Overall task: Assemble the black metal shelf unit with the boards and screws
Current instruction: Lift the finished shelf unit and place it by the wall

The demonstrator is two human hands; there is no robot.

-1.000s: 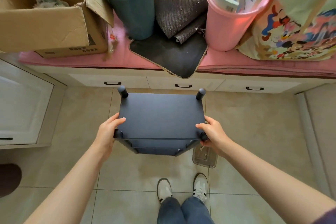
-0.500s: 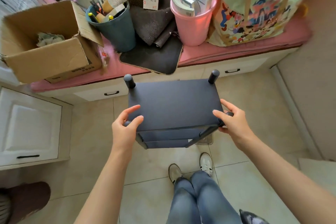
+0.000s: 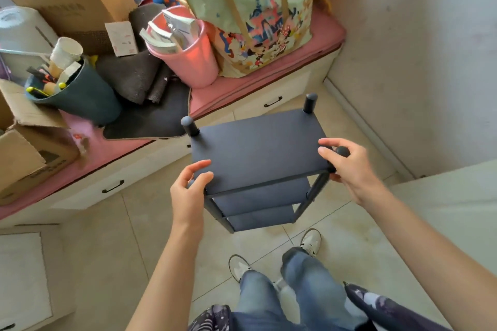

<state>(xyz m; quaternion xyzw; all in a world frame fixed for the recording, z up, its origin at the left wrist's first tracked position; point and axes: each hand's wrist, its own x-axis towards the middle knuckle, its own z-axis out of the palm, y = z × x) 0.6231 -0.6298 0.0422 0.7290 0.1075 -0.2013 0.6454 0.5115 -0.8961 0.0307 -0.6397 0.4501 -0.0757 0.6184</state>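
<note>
Shelf unit (image 3: 258,148) upright on floor (image 3: 349,244) — three boards fitted; left hand (image 3: 189,191) and right hand (image 3: 347,166) each grip a near corner.

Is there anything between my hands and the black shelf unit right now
Nothing visible. Your left hand curls round the near left corner of the shelf unit, and your right hand is on the near right corner by the post knob. Both grips already touch it.
</note>
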